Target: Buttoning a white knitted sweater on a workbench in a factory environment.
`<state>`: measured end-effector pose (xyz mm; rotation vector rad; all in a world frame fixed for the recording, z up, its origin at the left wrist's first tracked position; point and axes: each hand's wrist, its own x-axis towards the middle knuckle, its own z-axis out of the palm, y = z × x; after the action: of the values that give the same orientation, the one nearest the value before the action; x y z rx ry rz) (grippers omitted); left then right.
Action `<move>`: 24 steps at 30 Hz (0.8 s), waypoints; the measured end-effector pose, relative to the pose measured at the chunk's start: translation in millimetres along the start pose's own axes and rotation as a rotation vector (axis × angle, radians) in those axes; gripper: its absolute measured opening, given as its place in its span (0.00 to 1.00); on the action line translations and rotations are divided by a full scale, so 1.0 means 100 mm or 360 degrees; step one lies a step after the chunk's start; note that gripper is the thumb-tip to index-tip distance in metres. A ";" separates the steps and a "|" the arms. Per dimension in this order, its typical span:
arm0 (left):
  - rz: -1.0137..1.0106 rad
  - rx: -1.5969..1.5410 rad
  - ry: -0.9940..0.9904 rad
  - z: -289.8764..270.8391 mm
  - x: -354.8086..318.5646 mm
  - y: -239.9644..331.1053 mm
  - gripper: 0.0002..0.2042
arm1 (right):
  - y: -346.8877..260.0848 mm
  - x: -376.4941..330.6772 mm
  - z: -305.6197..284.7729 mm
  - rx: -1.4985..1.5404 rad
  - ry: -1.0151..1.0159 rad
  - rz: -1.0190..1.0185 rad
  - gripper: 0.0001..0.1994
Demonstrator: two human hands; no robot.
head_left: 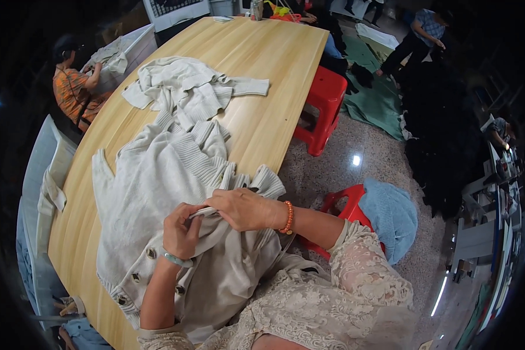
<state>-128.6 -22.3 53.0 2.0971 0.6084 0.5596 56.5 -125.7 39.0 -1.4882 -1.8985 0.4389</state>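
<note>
A cream knitted cardigan (151,169) with dark buttons and ribbed edges lies across the near part of the wooden table, its near side draped toward my lap. My left hand (181,229), with a pale bangle at the wrist, pinches a folded edge of it between thumb and fingers. Close against it, my right hand (239,209), wearing an orange bead bracelet, grips the same edge from above with bent fingers. The fingertips of both hands nearly meet, and what lies between them is partly hidden. Farther up the table, another cream knit garment (184,84) lies crumpled, touching the cardigan.
The wooden table (262,125) has a curved left edge. White bins (55,146) stand along its left side, where a person in orange (73,87) handles cloth. Red stools (321,111) stand at the right, one bearing blue knitwear (388,219). Dark piles (443,128) lie beyond.
</note>
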 end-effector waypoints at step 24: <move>0.0271 0.0880 0.0258 -0.10 0.08 0.15 0.06 | 0.05 -0.48 -0.42 -0.0249 0.0214 0.0203 0.06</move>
<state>-124.9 -19.7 72.2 2.6595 0.7436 0.7236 95.0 -175.3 51.4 -1.7034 -1.7731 0.2449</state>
